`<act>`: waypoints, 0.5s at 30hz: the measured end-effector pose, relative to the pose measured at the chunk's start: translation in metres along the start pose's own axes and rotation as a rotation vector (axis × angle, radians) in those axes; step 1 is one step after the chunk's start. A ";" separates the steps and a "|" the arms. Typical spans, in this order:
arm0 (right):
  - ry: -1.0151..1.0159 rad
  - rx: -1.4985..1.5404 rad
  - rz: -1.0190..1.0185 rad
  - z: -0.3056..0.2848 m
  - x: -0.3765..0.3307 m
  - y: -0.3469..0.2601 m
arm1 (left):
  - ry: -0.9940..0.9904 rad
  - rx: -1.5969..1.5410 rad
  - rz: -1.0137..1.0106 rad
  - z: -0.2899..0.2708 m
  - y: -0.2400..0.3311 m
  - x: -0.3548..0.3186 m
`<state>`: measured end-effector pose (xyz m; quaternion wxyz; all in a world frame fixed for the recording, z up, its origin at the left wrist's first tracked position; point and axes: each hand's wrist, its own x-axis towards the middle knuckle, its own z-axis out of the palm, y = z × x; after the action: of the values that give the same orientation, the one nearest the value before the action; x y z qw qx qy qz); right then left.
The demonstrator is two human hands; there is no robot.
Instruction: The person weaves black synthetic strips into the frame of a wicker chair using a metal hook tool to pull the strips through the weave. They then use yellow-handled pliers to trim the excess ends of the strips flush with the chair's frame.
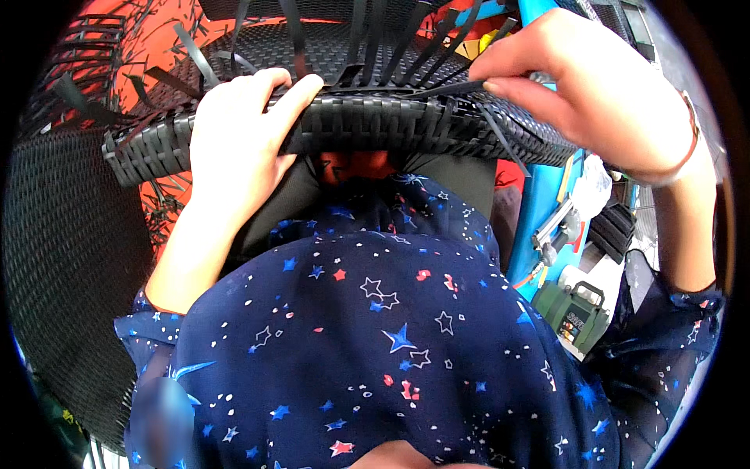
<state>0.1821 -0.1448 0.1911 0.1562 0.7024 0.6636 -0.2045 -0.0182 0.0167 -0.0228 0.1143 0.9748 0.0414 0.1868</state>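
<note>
Now woven black rim (375, 125) under gripping left hand (238, 141), strip (445, 90) pinched by right hand (594, 94).

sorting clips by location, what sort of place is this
Probably a wicker furniture workshop: the left hand steadies a black woven rim, the right hand pulls a loose strip, and a green tool case sits nearby.
</note>
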 end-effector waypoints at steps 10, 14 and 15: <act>0.438 -0.196 -0.003 0.058 -0.017 -0.020 | -0.011 -0.039 -0.016 0.005 0.000 -0.002; 0.294 -0.221 0.195 0.067 -0.021 -0.046 | -0.008 -0.016 -0.042 0.003 -0.003 -0.004; 0.287 -0.227 0.244 0.074 -0.024 -0.053 | 0.001 -0.022 -0.035 0.005 -0.004 -0.003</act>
<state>0.1221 -0.1981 0.1421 0.1620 0.7773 0.6079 -0.0060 -0.0194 0.0189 -0.0288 0.1283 0.9726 0.0562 0.1857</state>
